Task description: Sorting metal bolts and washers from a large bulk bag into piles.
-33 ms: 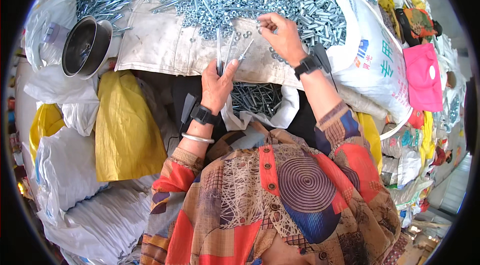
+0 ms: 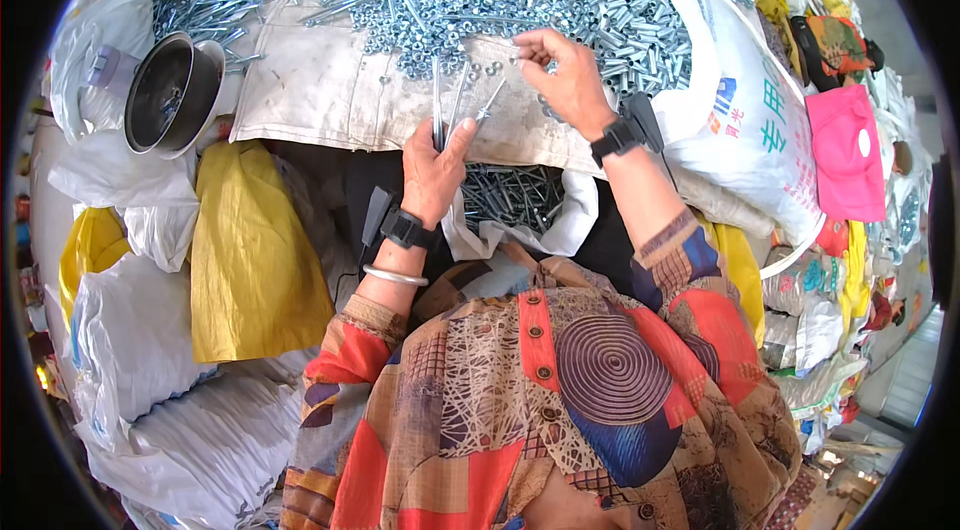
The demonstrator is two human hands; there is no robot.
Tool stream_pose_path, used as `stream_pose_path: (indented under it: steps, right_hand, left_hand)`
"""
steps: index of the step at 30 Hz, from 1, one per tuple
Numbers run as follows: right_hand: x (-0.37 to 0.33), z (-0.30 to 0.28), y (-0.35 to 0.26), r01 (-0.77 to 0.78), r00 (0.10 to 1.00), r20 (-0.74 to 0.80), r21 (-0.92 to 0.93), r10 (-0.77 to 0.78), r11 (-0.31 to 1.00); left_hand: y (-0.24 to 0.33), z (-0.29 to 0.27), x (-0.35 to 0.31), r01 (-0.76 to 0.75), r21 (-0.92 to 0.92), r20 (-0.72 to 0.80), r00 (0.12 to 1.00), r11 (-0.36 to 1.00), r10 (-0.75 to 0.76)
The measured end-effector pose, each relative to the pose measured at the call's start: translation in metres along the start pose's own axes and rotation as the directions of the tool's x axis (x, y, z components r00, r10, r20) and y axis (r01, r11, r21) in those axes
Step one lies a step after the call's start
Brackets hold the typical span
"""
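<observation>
My left hand [image 2: 435, 170] is closed around several long, thin silver bolts [image 2: 438, 95], which point up and fan apart. A small metal piece sits on the shaft of the rightmost one, near my thumb. To the right, over the near edge of the nut pile, my right hand [image 2: 562, 70] is closed with thumb and fingertips together. Whatever is between those fingertips is too small to make out. Small silver nuts [image 2: 440, 0] are heaped just beyond both hands, with a few loose ones lying on the pale cloth cover [image 2: 310, 90].
Short metal sleeves [image 2: 640, 25] are piled at the right, beside a white sack [image 2: 745, 100]. Long bolts [image 2: 215, 0] lie at the far left, near a dark pan [image 2: 170, 95]. Below the cover's edge, an open white bag holds dark bolts [image 2: 510, 195]. A yellow sack [image 2: 250, 260] hangs at left.
My right hand and wrist have shifted very slightly. My left hand and the bolts in it look the same.
</observation>
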State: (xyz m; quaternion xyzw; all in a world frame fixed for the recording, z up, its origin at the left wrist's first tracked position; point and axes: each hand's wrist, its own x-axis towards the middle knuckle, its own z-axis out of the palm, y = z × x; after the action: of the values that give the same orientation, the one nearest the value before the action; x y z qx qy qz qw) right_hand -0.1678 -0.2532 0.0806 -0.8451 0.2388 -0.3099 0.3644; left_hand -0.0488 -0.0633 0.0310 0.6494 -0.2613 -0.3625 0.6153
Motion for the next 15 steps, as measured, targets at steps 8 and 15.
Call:
stream_pose_path:
  steps: [8, 15]
  right_hand:
    - [-0.023, 0.000, -0.038, 0.153, 0.988, -0.014, 0.055, -0.152, 0.987]
    - [-0.054, -0.001, -0.043, 0.332, 0.940, 0.038, -0.344, -0.340, 0.878]
  left_hand:
    - [-0.002, -0.001, -0.001, -0.036, 0.068, -0.032, 0.999, 0.997, 0.038]
    - [0.009, -0.005, -0.023, -0.284, 0.332, -0.105, 0.937, 0.900, 0.334]
